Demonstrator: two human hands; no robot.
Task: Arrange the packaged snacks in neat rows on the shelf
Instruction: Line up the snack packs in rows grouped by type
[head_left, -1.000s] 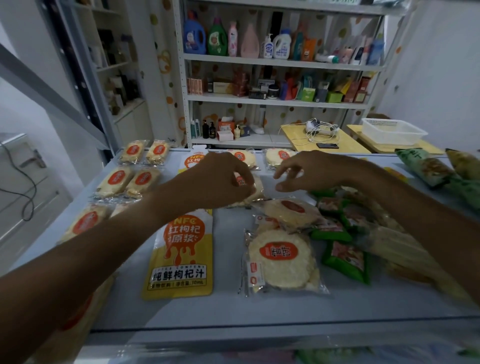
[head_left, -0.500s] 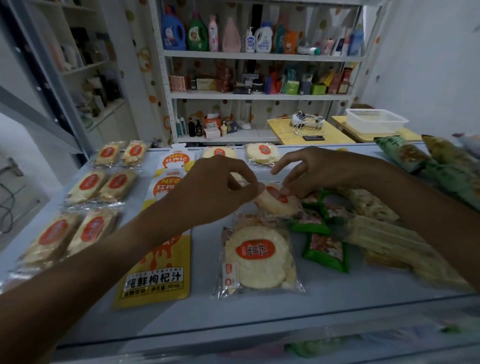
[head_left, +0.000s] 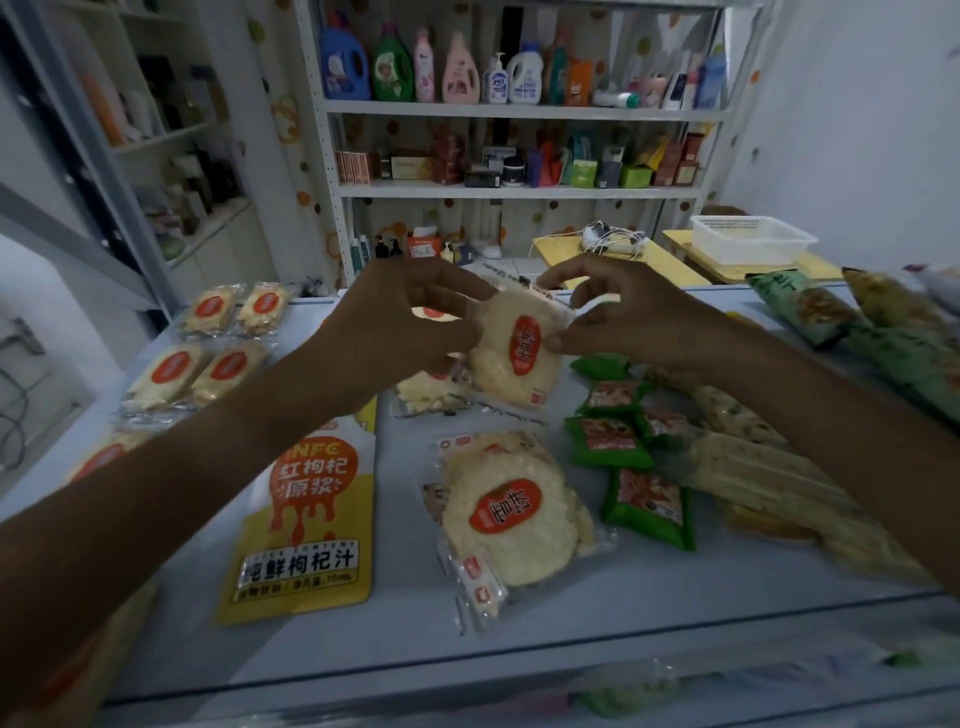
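1. a pale blue-grey shelf surface (head_left: 395, 618) is carrying all the packets.
2. a yellow pouch with an orange label and chinese lettering (head_left: 306, 525) is lying flat toward the shelf's front edge, left of middle.
3. a clear packet holding a round pale rice cake with an orange oval label (head_left: 511, 512) is lying just right of the pouch, near the front edge.
4. a second clear rice cake packet with the same orange label (head_left: 522, 353) is being held raised above the middle of the shelf.
5. the left hand (head_left: 402, 322) is pinching that raised packet's left edge, fingers curling onto the wrapper.
6. the right hand (head_left: 623, 317) is pinching its right edge between thumb and curled fingers.
7. small green packets with red pictures (head_left: 647, 501) are lying clustered toward the shelf's right side.
8. paired oblong cake packets (head_left: 195, 371) are sitting in rows along the left edge.
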